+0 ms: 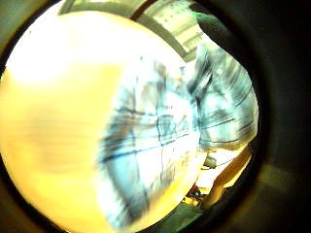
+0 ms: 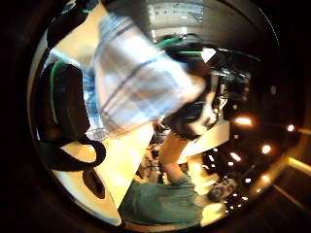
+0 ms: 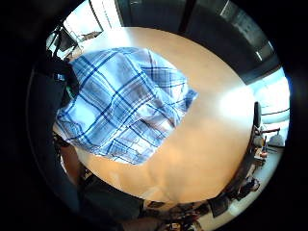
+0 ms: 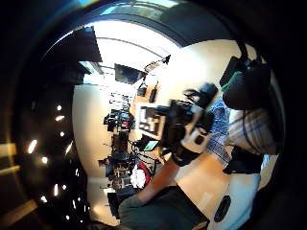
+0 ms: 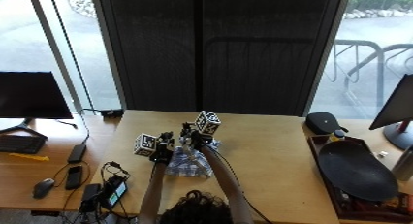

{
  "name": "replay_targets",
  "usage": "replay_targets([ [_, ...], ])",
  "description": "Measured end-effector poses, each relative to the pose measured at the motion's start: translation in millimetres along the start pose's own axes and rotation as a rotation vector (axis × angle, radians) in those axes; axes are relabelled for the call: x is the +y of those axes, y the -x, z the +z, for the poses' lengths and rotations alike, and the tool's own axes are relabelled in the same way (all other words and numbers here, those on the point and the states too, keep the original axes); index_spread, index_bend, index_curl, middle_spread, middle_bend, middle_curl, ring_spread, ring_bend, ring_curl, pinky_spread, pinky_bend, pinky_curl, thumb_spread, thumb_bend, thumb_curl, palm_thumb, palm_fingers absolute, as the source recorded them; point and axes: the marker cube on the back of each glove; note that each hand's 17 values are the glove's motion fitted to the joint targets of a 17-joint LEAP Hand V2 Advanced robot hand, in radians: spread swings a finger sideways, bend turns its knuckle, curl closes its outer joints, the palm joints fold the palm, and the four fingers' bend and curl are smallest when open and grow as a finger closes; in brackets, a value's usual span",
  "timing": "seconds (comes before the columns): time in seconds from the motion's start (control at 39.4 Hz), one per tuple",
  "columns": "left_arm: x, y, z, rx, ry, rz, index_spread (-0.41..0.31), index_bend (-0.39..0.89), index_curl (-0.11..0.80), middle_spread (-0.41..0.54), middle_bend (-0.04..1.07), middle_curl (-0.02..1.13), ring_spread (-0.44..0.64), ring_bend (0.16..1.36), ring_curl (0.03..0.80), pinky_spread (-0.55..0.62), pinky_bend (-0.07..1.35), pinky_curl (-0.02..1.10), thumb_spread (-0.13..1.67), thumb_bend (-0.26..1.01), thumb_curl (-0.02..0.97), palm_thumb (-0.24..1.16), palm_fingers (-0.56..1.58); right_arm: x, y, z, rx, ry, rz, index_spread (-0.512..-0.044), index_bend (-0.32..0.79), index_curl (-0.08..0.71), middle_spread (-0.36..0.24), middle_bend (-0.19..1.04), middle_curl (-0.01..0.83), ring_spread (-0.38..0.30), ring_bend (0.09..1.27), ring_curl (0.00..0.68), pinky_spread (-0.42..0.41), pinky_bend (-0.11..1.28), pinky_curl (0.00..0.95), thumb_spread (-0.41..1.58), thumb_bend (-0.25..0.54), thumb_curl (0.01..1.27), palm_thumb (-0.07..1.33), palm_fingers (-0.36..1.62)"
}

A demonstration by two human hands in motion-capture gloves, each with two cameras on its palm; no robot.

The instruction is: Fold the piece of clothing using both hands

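Note:
In the outside view a blue and white plaid piece of clothing point(image 5: 187, 165) hangs bunched over the wooden table point(image 5: 271, 146), in front of the person. My left hand point(image 5: 161, 153) and right hand point(image 5: 194, 136) are raised close together at its top edge, and each pinches the cloth. The plaid cloth point(image 3: 120, 106) spreads wide below the right palm, with the table point(image 3: 211, 144) beyond it. The cloth point(image 2: 136, 82) also sits right against the left palm, beside black gloved fingers point(image 2: 63, 102). In the right thumb side view, gloved fingers point(image 4: 244, 91) curl over the plaid point(image 4: 249, 129).
A dark oval dish point(image 5: 355, 170) sits in a tray at the table's right, with a black pouch point(image 5: 325, 122) behind it. Phones and cables point(image 5: 97, 185) lie at the left edge. On a side desk are a monitor point(image 5: 32, 95) and a mouse point(image 5: 43, 186).

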Motion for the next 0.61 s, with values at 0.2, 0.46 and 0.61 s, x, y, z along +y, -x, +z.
replay_targets([
  [0.2,-10.9,-37.6,-77.9,-0.153,-0.096,-0.042,-0.182,0.11,0.420,-0.011,0.23,0.40,0.24,0.44,0.335,0.35,0.25,0.32,1.49,-0.06,0.152,-0.05,0.43,0.1,-15.4,22.6,0.069,0.042,0.183,-0.300,0.16,0.374,-0.219,0.19,0.367,-0.291,0.44,0.472,-0.191,0.52,0.349,0.50,0.018,0.76,1.20,0.97],
  [0.46,-13.7,-82.1,-107.2,-0.481,-0.104,0.050,-0.232,0.28,0.449,-0.088,0.23,0.41,0.16,0.40,0.325,0.32,0.16,0.30,1.41,-0.02,0.120,-0.03,0.54,-6.6,-22.0,67.6,0.048,0.053,0.117,-0.315,0.14,0.378,-0.266,0.17,0.382,-0.303,0.37,0.461,-0.226,0.49,0.344,0.43,-0.047,0.76,1.12,1.05],
  [0.61,-11.5,-90.9,-101.0,-0.528,-0.078,0.072,-0.239,0.43,0.496,-0.117,0.21,0.42,0.13,0.33,0.314,0.30,0.12,0.26,1.40,0.19,0.245,0.42,0.62,-7.0,-11.6,84.2,-0.066,0.051,-0.131,-0.322,0.08,0.341,-0.255,0.14,0.375,-0.299,0.38,0.457,-0.240,0.57,0.370,0.56,-0.045,0.73,1.04,1.01],
])
